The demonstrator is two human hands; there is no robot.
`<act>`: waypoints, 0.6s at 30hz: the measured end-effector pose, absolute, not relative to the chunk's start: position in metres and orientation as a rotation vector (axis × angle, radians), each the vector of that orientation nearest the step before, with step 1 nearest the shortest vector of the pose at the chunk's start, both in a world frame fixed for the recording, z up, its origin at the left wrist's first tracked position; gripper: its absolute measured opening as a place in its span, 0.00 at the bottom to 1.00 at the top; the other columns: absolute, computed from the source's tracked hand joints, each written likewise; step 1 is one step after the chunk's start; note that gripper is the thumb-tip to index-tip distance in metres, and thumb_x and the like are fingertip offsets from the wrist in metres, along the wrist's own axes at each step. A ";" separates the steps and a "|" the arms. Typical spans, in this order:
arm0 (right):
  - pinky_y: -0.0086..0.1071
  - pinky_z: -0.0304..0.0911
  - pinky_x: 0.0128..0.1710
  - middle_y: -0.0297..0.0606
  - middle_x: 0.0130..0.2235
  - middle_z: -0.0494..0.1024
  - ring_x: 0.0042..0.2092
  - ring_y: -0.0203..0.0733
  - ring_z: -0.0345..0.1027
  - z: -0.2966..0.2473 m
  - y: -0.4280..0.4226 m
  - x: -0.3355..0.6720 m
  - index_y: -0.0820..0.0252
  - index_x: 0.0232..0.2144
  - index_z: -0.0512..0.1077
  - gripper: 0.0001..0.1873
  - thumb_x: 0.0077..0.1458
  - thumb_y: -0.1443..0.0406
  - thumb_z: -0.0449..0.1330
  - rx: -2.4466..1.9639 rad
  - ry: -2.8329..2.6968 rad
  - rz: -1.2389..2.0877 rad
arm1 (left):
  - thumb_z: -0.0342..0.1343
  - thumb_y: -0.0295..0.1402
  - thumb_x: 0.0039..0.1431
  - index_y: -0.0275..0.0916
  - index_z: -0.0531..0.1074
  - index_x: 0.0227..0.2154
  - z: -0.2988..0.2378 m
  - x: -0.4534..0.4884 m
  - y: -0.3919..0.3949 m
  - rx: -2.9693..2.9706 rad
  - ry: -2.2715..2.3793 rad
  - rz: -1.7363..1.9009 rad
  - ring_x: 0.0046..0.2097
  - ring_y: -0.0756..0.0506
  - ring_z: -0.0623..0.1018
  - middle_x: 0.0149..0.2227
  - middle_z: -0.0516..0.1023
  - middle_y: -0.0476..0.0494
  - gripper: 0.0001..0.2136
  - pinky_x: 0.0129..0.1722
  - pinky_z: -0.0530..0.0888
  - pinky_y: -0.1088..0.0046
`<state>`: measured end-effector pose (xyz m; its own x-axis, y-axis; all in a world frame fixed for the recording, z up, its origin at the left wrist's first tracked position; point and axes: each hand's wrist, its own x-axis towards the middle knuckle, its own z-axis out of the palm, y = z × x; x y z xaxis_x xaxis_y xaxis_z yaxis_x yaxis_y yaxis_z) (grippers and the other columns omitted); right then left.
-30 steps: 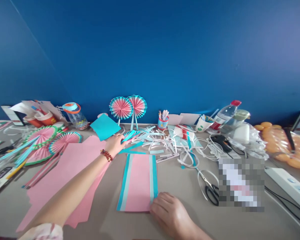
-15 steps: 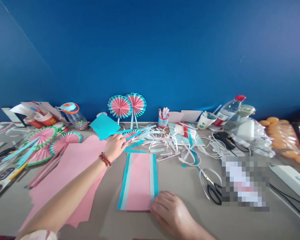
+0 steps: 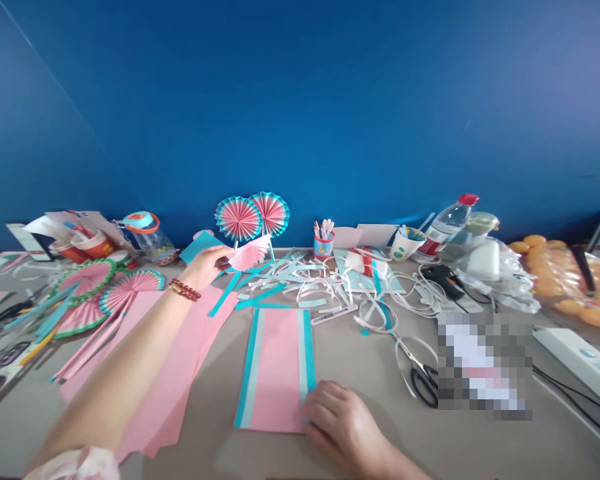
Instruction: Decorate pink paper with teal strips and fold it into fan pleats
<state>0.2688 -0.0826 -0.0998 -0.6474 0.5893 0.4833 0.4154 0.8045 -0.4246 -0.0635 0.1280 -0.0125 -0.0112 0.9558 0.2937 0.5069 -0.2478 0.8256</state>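
Observation:
A folded pink paper fan (image 3: pixel 253 255) is in my left hand (image 3: pixel 207 265), pinched between the fingers above the clutter at the back of the table. Directly in front of me lies a pink paper sheet (image 3: pixel 281 373) with light blue and teal strips along both long sides. My right hand (image 3: pixel 337 420) is curled at its lower right edge, fingers together on the paper; the fingertips are partly hidden. Below my left wrist, a stack of pink paper (image 3: pixel 165 373) spreads out. Near my left fingers are a teal sheet (image 3: pixel 196 247) and a teal strip (image 3: pixel 225 293).
Finished pleated fans (image 3: pixel 239 218) lean at the wall, with more fans (image 3: pixel 130 290) at left. Paper scraps (image 3: pixel 305 277) cover the back middle. Scissors (image 3: pixel 420 377), a bottle (image 3: pixel 447 227), a pen holder (image 3: pixel 324 245) and a power strip (image 3: pixel 587 360) stand to the right.
My left hand has lifted the folded pink fan out of the scraps and moved left and up with it. A teal strip now lies across the pink stack. My right hand stays in place.

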 end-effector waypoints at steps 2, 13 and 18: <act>0.33 0.65 0.37 0.39 0.35 0.77 0.37 0.40 0.69 -0.097 -0.081 0.272 0.58 0.41 0.69 0.08 0.65 0.65 0.51 -0.736 -2.295 0.417 | 0.53 0.49 0.56 0.35 0.74 0.30 -0.001 -0.058 0.116 1.771 1.449 1.131 0.36 0.44 0.78 0.32 0.78 0.41 0.19 0.36 0.76 0.69; 0.57 0.48 0.64 0.53 0.64 0.61 0.65 0.59 0.54 -0.038 -0.053 0.286 0.60 0.67 0.49 0.45 0.56 0.49 0.61 -1.060 -2.350 0.061 | 0.50 0.28 0.66 0.39 0.72 0.34 0.004 0.005 -0.024 2.910 0.828 0.628 0.47 0.45 0.75 0.42 0.78 0.43 0.07 0.54 0.72 0.62; 0.52 0.55 0.62 0.48 0.63 0.66 0.61 0.54 0.62 -0.055 -0.046 0.270 0.59 0.62 0.63 0.37 0.53 0.53 0.65 -1.021 -2.701 0.363 | 0.48 0.22 0.64 0.37 0.73 0.38 -0.043 0.002 -0.054 3.199 0.536 0.574 0.46 0.45 0.76 0.43 0.80 0.41 0.10 0.53 0.74 0.61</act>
<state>0.2697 -0.0460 -0.0553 -0.7304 0.6713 0.1261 0.6142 0.7262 -0.3089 0.0016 -0.0539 -0.0427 0.8869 0.2878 0.3614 0.3408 -0.9357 -0.0910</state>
